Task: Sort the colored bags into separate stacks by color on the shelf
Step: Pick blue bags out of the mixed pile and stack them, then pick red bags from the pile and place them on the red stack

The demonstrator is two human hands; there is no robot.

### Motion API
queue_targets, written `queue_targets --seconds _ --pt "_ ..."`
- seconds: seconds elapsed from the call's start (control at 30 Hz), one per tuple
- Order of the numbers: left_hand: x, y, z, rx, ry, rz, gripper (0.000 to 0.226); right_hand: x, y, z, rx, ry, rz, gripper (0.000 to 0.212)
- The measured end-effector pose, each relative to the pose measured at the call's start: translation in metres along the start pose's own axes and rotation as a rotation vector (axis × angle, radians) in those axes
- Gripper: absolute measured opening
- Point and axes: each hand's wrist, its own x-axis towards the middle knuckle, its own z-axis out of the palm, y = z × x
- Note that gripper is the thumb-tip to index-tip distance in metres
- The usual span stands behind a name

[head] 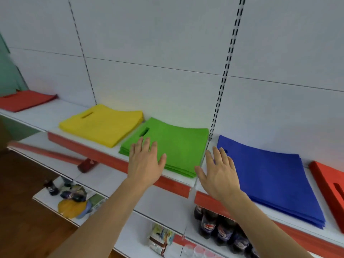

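Observation:
Flat bags lie in separate stacks along the white shelf [55, 116]: a red stack [24, 100] at far left, a yellow stack [104, 125], a green stack [178, 146], a blue stack [273, 179], and another red stack [329, 181] at the right edge. My left hand [144, 162] lies flat with straight fingers on the near left part of the green stack. My right hand [218, 172] is spread flat over the gap between the green and blue stacks, at the blue stack's left corner. Neither hand grips anything.
A red price strip [111, 159] runs along the shelf's front edge. Slotted metal uprights [226, 71] stand on the white back wall. Lower shelves hold dark soda bottles [219, 228], snack packets [160, 239] and small bottles with a yellow bag [70, 203]. Brown floor lies at lower left.

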Motion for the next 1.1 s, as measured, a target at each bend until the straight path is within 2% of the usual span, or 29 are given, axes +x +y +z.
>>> queue_targets --seconds 0.13,0.3,0.53,0.8,1.1 --pt "-0.017 -0.088 -0.010 0.008 0.035 -0.055 0.072 0.015 -0.094 0.010 0.047 0.013 -0.088 0.088" --pt "-0.039 -0.195 -0.012 0.051 0.012 -0.208 0.077 0.030 -0.204 0.029 0.079 -0.031 -0.214 0.090" --pt "-0.041 -0.318 -0.017 0.095 0.054 -0.387 0.080 0.082 -0.340 0.046 0.110 0.024 -0.390 0.085" --pt "-0.002 -0.447 -0.028 0.174 0.039 -0.480 0.075 0.173 -0.484 0.070 0.161 0.008 -0.509 0.085" --pt "0.046 -0.568 -0.026 0.200 0.094 -0.562 0.074 0.248 -0.623 0.081 0.158 -0.006 -0.648 0.083"
